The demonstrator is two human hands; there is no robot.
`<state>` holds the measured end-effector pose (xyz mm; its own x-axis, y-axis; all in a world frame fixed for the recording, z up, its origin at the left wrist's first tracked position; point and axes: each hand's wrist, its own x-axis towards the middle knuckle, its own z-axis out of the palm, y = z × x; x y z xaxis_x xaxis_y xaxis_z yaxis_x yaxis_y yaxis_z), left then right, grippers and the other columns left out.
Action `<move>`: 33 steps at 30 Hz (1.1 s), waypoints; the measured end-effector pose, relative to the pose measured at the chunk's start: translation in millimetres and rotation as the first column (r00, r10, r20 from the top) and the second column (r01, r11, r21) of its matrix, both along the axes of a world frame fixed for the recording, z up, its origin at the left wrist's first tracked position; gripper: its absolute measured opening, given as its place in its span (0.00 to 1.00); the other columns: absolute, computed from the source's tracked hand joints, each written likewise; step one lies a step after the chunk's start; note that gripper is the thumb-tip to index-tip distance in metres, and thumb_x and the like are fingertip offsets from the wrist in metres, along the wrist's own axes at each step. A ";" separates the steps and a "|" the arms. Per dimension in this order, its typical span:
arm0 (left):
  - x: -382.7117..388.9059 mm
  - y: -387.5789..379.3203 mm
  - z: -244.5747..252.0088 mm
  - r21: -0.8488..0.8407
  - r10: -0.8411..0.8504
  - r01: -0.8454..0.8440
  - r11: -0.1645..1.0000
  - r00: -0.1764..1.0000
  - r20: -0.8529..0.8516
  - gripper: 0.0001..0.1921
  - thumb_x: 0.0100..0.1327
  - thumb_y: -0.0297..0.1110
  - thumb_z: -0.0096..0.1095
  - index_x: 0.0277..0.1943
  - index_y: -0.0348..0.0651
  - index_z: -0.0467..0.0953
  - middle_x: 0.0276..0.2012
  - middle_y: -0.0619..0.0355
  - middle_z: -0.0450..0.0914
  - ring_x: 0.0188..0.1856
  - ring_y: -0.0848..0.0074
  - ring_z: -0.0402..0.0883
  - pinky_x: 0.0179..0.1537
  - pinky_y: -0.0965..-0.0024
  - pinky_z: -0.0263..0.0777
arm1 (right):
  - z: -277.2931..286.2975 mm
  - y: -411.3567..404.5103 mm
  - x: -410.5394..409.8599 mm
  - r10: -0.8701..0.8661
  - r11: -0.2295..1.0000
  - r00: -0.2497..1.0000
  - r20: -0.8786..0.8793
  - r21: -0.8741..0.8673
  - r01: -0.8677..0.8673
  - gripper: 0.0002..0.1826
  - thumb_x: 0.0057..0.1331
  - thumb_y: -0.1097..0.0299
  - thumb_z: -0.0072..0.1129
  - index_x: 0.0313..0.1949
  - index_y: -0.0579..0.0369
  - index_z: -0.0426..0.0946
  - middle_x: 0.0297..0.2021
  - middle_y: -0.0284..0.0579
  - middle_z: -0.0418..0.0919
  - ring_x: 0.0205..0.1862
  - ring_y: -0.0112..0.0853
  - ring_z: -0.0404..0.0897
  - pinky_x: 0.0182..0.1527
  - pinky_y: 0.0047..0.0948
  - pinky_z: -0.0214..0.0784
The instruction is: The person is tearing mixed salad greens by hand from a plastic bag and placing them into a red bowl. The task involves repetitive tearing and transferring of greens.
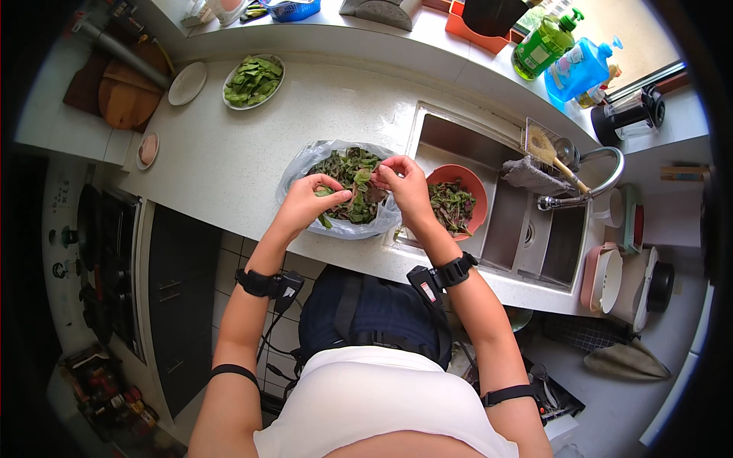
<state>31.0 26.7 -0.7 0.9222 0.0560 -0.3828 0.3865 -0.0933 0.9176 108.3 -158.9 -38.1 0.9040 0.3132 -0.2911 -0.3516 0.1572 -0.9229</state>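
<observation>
A clear plastic bag (295, 166) lies open on the countertop, full of purple-green leafy greens (343, 163). Over its near left side my left hand (312, 203) pinches a piece of greens between thumb and forefinger. My right hand (405, 186) is at the bag's right side, its fingertips closed on a leafy sprig (362, 176). Whether both hands grip one sprig I cannot tell. To the right, partly behind my right forearm, an orange-red bowl (480, 197) at the sink's left side contains more picked greens (452, 203).
A dish of flat green pea pods (253, 83), a white plate (188, 83) and a small dish with pinkish food (149, 150) stand on the left. The steel sink (504, 229) has a curved faucet (615, 166). Soap bottles (544, 48) line the windowsill.
</observation>
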 end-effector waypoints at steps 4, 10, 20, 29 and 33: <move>1.1 -0.7 0.7 0.030 -0.005 0.006 1.000 0.999 -0.047 0.12 0.61 0.37 0.65 0.37 0.35 0.78 0.31 0.61 0.80 0.34 0.84 0.74 0.38 0.79 0.67 | -1.1 0.4 0.0 0.001 1.000 1.000 0.007 -0.016 -0.001 0.06 0.65 0.74 0.54 0.39 0.64 0.70 0.36 0.44 0.77 0.38 0.30 0.81 0.41 0.25 0.77; -1.0 0.6 -2.7 0.063 -0.072 0.075 0.995 0.996 -0.055 0.11 0.61 0.36 0.64 0.34 0.36 0.78 0.31 0.62 0.80 0.33 0.84 0.74 0.36 0.79 0.67 | -2.3 3.8 -1.6 -0.013 0.999 0.999 0.052 -0.051 0.015 0.05 0.65 0.75 0.53 0.38 0.64 0.69 0.35 0.44 0.77 0.35 0.30 0.83 0.37 0.21 0.76; 3.3 6.7 4.1 -0.014 -0.053 0.052 0.999 0.988 -0.147 0.12 0.62 0.36 0.61 0.35 0.33 0.79 0.27 0.64 0.77 0.30 0.86 0.70 0.32 0.79 0.64 | 13.0 2.6 -17.2 0.260 0.854 0.675 0.690 -0.491 0.173 0.05 0.58 0.65 0.60 0.31 0.47 0.83 0.32 0.37 0.68 0.41 0.34 0.65 0.47 0.33 0.55; 1.3 6.8 8.0 -0.047 -0.121 0.117 0.992 0.988 -0.091 0.09 0.63 0.36 0.59 0.31 0.41 0.78 0.20 0.71 0.69 0.23 0.90 0.61 0.23 0.81 0.53 | 15.5 6.9 -13.7 0.425 0.781 0.641 0.640 -0.617 0.098 0.08 0.61 0.64 0.55 0.37 0.43 0.82 0.37 0.34 0.73 0.46 0.33 0.66 0.52 0.35 0.50; 0.9 9.1 10.4 -0.038 -0.155 0.153 0.987 0.986 -0.059 0.08 0.63 0.35 0.60 0.33 0.41 0.77 0.24 0.70 0.72 0.26 0.90 0.63 0.27 0.83 0.56 | 17.6 2.9 -9.7 0.440 0.803 0.637 0.633 -0.595 0.037 0.05 0.55 0.69 0.61 0.32 0.44 0.80 0.39 0.30 0.76 0.48 0.33 0.68 0.51 0.36 0.50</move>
